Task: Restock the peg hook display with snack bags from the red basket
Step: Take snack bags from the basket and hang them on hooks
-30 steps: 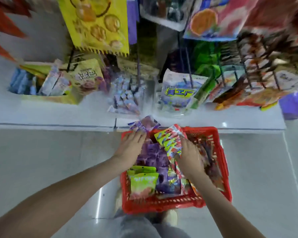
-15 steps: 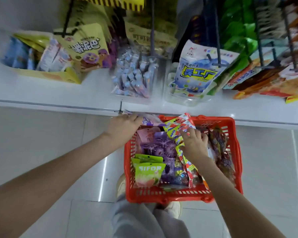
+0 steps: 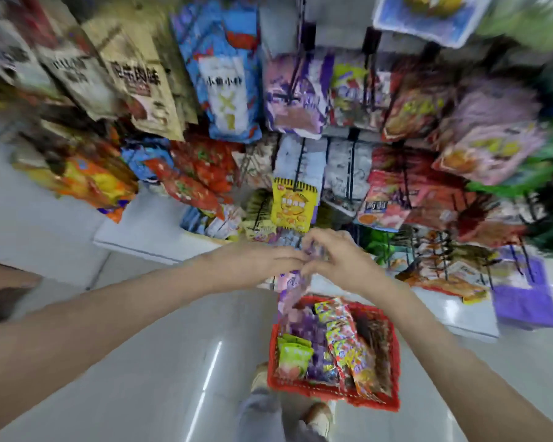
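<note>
peg display [image 3: 224,90] behind; left hand [image 3: 262,261], right hand [image 3: 342,261] grip purple bags [image 3: 289,291]

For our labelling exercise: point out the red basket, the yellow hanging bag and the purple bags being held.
red basket [image 3: 316,390]: head view, near wall.
yellow hanging bag [image 3: 292,204]: head view, front face.
purple bags [image 3: 288,291]: head view, dangling lower part.

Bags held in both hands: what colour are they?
Purple with pink, though blurred; the bags show best in the head view.
</note>
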`<state>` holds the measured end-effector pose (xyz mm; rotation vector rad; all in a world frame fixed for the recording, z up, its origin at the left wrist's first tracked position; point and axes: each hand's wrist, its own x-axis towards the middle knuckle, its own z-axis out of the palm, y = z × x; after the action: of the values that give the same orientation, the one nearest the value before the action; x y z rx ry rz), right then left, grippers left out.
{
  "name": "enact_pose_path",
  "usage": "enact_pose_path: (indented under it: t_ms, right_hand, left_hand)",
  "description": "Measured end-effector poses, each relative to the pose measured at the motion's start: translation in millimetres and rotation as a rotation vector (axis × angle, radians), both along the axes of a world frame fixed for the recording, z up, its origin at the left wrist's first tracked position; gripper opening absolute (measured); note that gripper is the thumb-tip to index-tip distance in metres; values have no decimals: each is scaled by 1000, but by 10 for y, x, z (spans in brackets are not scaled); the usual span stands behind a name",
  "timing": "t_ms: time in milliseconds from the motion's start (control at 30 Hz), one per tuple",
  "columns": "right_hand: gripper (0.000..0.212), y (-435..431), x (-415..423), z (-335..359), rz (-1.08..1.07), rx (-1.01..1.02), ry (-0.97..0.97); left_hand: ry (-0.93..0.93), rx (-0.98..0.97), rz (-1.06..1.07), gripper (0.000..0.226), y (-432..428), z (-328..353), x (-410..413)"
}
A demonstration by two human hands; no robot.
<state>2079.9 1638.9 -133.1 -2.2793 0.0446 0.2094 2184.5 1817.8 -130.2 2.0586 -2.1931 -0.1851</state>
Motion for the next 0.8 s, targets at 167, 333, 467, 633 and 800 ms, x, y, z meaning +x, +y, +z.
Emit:
enact_pose_path:
  t_ms: [167, 333, 467, 633, 800]
  right_hand:
    - [11, -55, 262, 963, -72, 62, -47]
    - [5, -169, 617, 1232, -280, 61, -194]
    - [10, -175, 1007, 1313, -370, 1, -238]
    - [7, -196, 1468, 1243, -450, -26, -217]
    - [8, -168, 1580, 932, -406, 4, -101]
  left_hand:
    - [-51, -260, 110, 56, 173, 835, 153]
    - [468, -400, 627, 47, 215, 1004, 474]
    - [544, -320, 752, 17, -6, 1036, 852]
    - [425, -97, 747, 28, -231, 1069, 1460]
    - [320, 195, 589, 27, -329, 886, 1847]
